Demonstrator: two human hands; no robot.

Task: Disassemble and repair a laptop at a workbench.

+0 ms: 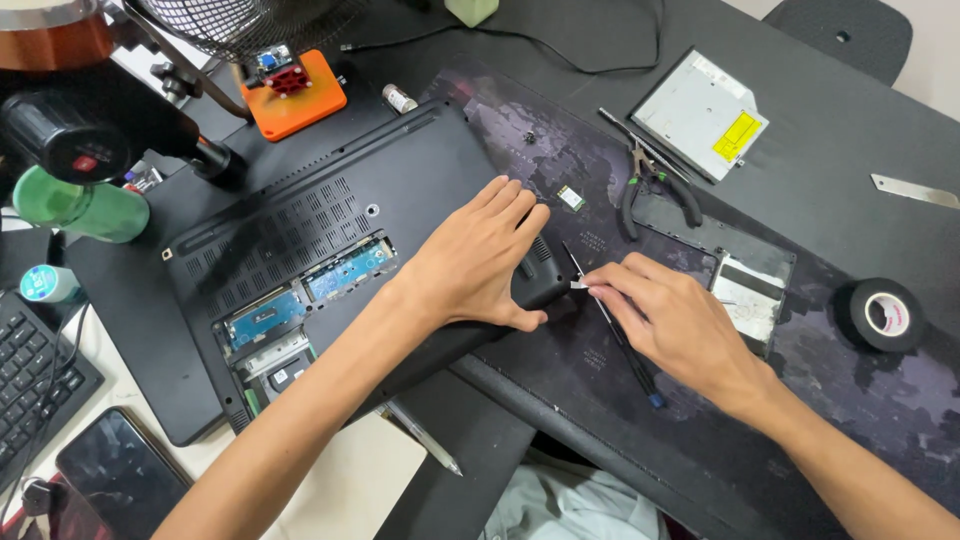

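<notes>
An upturned black laptop [330, 250] lay on the dark worktop [860, 150], its underside facing up and an open bay near its left end showing blue circuit boards. The left hand [478, 262] lay flat on the laptop's right corner, fingers spread and released, pressing on the casing rather than clasping anything. Just beside that corner, the right hand [672, 320] pinched a small white tab [579, 286] between thumb and forefinger, its grip closed on the tab, right at the laptop's edge. A thin black tool [612, 325] with a blue end lay on the dark desk mat [560, 370] under that hand; whether the hand also held it could not be told. Farther off on the mat sat a pair of pliers [655, 180], and beyond them a silver optical drive [700, 115]. A roll of black tape [883, 314] rested well to the right. To the far left stood an orange block [300, 100] and a green bottle [80, 208], with a keyboard [30, 375] and a phone [120, 475] nearer on the left.
</notes>
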